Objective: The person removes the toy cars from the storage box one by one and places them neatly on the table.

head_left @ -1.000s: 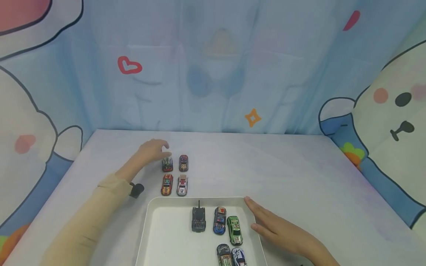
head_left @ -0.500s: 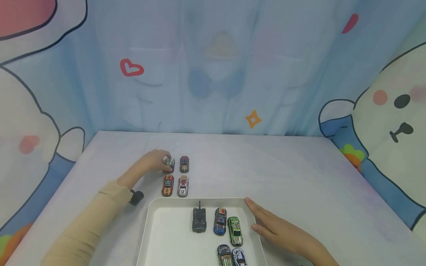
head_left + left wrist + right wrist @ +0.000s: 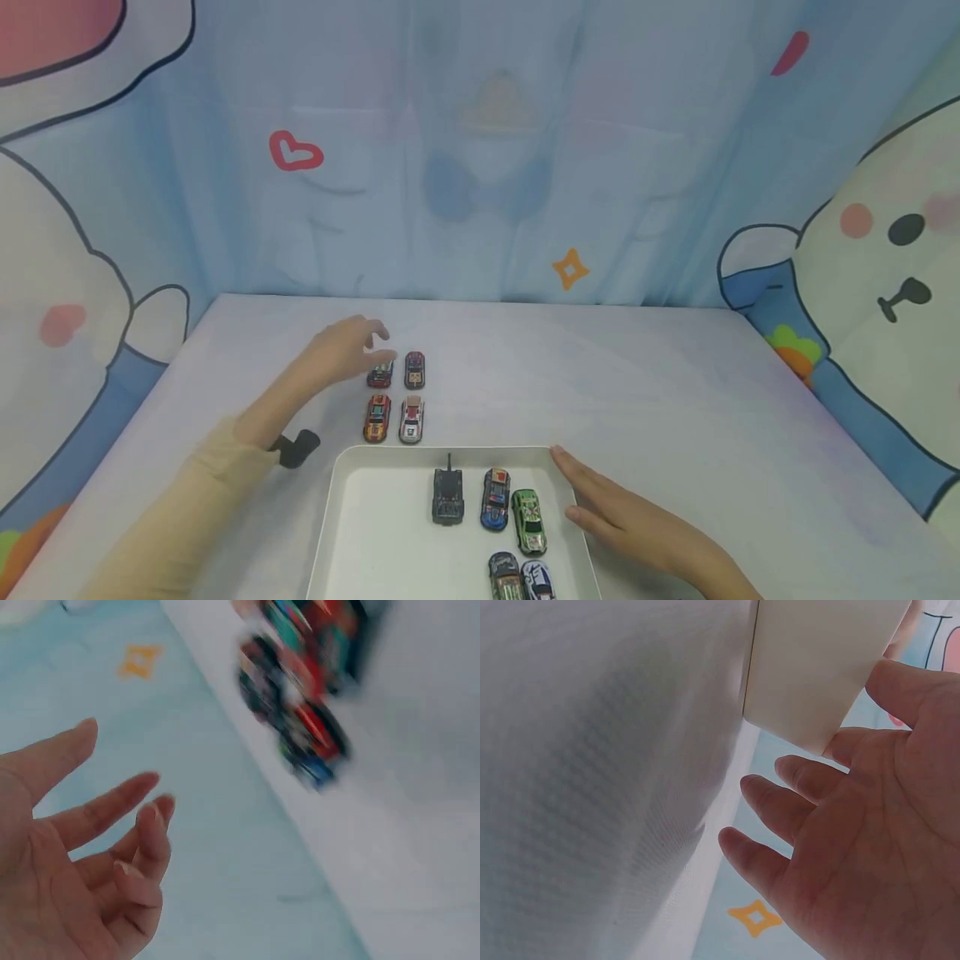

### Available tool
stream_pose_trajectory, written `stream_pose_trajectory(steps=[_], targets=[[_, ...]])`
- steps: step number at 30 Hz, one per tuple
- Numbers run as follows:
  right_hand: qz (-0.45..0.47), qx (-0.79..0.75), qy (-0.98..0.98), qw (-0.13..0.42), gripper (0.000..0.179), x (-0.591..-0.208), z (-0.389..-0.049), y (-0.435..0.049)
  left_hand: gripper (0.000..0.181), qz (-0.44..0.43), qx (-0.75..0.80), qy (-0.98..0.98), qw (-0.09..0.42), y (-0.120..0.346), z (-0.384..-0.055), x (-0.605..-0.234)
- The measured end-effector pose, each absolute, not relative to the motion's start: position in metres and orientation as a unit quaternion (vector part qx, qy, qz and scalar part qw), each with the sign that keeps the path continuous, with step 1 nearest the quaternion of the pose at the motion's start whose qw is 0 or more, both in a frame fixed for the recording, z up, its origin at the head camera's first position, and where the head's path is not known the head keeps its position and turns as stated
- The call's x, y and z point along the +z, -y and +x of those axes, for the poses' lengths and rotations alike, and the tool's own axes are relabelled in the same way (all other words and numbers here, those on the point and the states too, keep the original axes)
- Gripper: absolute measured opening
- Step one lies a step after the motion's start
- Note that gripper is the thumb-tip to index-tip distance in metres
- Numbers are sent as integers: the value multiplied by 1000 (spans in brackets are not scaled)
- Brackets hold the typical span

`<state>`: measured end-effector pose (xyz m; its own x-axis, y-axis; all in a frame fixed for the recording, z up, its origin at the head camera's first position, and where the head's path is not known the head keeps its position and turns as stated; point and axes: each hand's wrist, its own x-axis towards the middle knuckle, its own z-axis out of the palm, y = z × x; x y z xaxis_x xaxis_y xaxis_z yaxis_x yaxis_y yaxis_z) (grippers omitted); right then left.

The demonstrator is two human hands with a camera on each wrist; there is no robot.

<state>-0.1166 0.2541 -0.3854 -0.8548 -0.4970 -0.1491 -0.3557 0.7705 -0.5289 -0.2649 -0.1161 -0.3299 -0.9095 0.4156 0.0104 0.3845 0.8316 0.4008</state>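
My left hand hovers over the far left toy car, fingers loosely bent and nothing in them; its thumb overlaps the roof in the head view. Next to that car stands a dark toy car. Nearer are a red-orange toy car and a white-and-red toy car, so they form a two-by-two block. In the left wrist view the cars look blurred, apart from the spread fingers. My right hand lies straight-fingered along the right side of the white tray, fingertips at its far right corner.
Inside the tray are a dark toy tank, a blue toy car, a green toy car, a dark patterned car and a white-and-blue car. A printed curtain hangs behind the white table.
The left hand came down, gripped the far left car, then let go and rose with fingers spread. The car has barely shifted. My right hand stays at the tray.
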Motion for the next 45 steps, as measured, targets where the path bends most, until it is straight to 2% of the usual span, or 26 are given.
stream_pose_trajectory(steps=[3,6,10,13,18,24,27,33,35,38,42,45], targets=[[-230,-246,-932,136,64,-385,-117,-254,31,296,228,-925,72,104,-232,-324],[-231,-244,-933,131,64,-384,-118,-253,29,355,237,-895,130,93,-202,-329],[-231,-254,-929,139,64,-383,-118,-253,40,369,238,-882,172,82,-180,-347],[-229,-259,-927,148,65,-384,-118,-253,42,372,237,-880,178,76,-176,-361],[-227,-259,-927,147,65,-386,-118,-252,24,367,209,-890,173,68,-175,-373],[-226,-255,-929,145,65,-388,-117,-251,27,357,203,-897,162,62,-172,-377],[-226,-251,-930,143,65,-387,-117,-252,37,352,207,-900,150,59,-170,-377],[-226,-249,-932,137,64,-387,-116,-252,60,370,151,-915,60,56,-162,-376],[-224,-248,-932,138,64,-386,-116,-252,62,381,140,-913,30,57,-158,-376],[-224,-252,-931,139,65,-386,-116,-253,58,389,151,-909,13,58,-153,-375],[-225,-254,-930,140,64,-386,-117,-253,53,377,206,-903,35,61,-155,-369],[-223,-255,-930,142,64,-386,-117,-252,52,358,254,-896,61,64,-168,-360]])
